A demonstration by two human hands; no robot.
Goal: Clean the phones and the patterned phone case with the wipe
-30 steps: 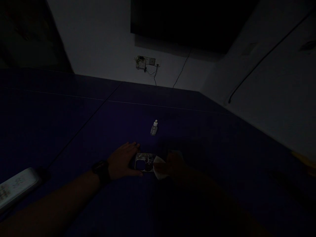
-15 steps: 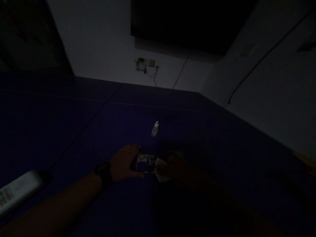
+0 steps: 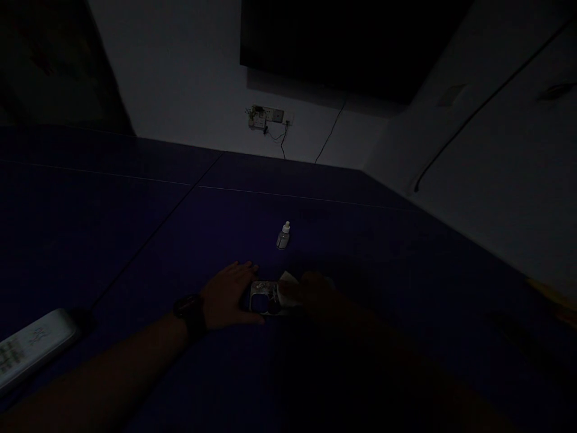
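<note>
A patterned phone case [image 3: 273, 293] with a large camera cutout lies flat on the dark blue surface. My left hand [image 3: 229, 294], with a dark watch on its wrist, holds the left end of the case between thumb and fingers. Pressed to the right part of the case is a white wipe [image 3: 285, 292], gripped in the fingers of my right hand [image 3: 311, 293]. That hand is dim and partly lost in shadow, and the right end of the case is hidden under it. Just beyond the hands stands a small dropper bottle [image 3: 283, 237] with a white cap.
A white power strip [image 3: 38, 346] lies at the left, with a dark cable running away from it. On the far wall are sockets with plugs [image 3: 269, 117], below a large dark screen [image 3: 351, 48]. Something yellowish [image 3: 547, 294] lies at the right edge. The room is very dark.
My right hand and the wipe have shifted a little away from me and to the left over the case. My left hand and the bottle stay in place.
</note>
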